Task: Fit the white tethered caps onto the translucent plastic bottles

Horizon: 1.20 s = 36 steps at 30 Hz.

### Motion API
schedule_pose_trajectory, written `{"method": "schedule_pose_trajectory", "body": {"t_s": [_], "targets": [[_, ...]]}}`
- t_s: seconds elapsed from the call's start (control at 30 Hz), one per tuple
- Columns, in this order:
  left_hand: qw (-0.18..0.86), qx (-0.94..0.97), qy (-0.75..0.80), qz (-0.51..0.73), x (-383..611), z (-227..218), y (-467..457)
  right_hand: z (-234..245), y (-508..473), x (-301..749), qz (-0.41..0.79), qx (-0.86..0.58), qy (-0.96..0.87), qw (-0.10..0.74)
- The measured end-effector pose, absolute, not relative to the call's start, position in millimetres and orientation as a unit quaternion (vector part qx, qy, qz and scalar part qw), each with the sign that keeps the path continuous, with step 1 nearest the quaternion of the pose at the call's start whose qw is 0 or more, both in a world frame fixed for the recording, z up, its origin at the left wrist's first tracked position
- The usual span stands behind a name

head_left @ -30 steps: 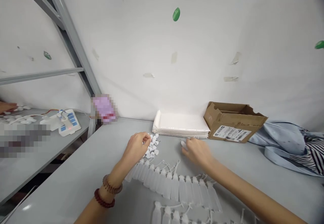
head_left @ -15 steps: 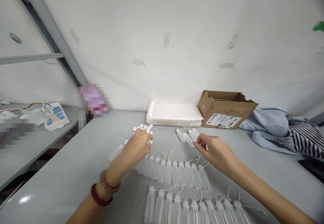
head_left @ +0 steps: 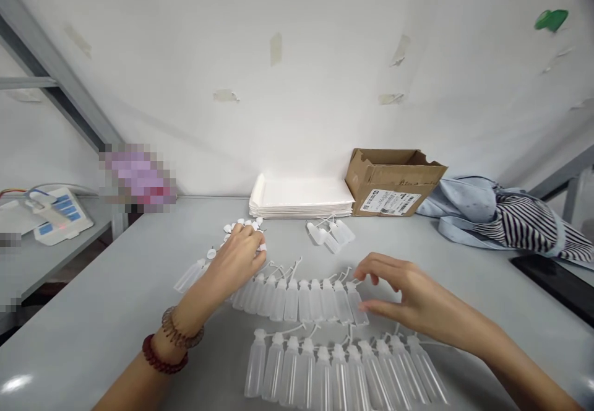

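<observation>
My left hand (head_left: 237, 255) rests low over a cluster of small white caps (head_left: 240, 222), its fingers bent and closed, fingertips mostly hidden. White shows beside its thumb and index finger, but what they hold I cannot make out. My right hand (head_left: 394, 287) hovers at the right end of the farther row of clear plastic squeeze bottles (head_left: 304, 299), thumb and fingers apart, with nothing between them. Thin white straps stick up from these bottles' necks. A nearer row of similar bottles (head_left: 306, 374) lies below. Beyond, a few loose bottles (head_left: 331, 234) lie together.
A stack of white padded envelopes (head_left: 301, 197) stands against the wall beside an open cardboard box (head_left: 394, 182). At right are a light blue and striped cloth bag (head_left: 468, 210) and a black phone-like slab (head_left: 554, 284). One bottle (head_left: 188, 276) lies left of my left hand.
My right hand has drawn back from the loose bottles toward the end of the farther row, and its fingers have spread. My left hand stays at the caps. The view has shifted right.
</observation>
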<state>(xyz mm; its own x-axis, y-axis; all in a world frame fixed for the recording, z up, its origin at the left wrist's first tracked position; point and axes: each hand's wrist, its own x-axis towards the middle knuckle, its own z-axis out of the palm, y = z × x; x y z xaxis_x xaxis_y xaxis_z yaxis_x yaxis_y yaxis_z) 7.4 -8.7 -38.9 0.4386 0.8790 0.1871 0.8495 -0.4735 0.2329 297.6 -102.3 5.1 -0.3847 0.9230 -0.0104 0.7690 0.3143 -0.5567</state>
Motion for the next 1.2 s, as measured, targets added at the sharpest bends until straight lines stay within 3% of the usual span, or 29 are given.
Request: {"method": "schedule_pose_trajectory", "body": {"t_s": [0.37,0.67,0.9,1.07,1.2], "targets": [[0.125,0.811,0.516,0.246,16.7,-20.2,-17.5,-4.0,-105.4,300.1,0.312,-0.524,-0.788,0.086],[0.111,0.788,0.535,0.282,18.0,-17.5,-20.9,-1.5,-99.9,294.4,0.311,-0.525,-0.789,0.071],[0.163,0.737,0.576,0.313,23.2,-6.8,-30.8,3.6,-99.3,304.8,0.28,-0.509,-0.797,0.164],[0.249,0.73,0.554,0.313,31.6,-1.0,-42.9,0.0,-97.2,299.3,0.218,-0.469,-0.81,0.277],[0.36,0.733,0.48,0.321,39.8,1.2,-51.3,2.5,-92.4,286.2,0.189,-0.411,-0.834,0.315]]}}
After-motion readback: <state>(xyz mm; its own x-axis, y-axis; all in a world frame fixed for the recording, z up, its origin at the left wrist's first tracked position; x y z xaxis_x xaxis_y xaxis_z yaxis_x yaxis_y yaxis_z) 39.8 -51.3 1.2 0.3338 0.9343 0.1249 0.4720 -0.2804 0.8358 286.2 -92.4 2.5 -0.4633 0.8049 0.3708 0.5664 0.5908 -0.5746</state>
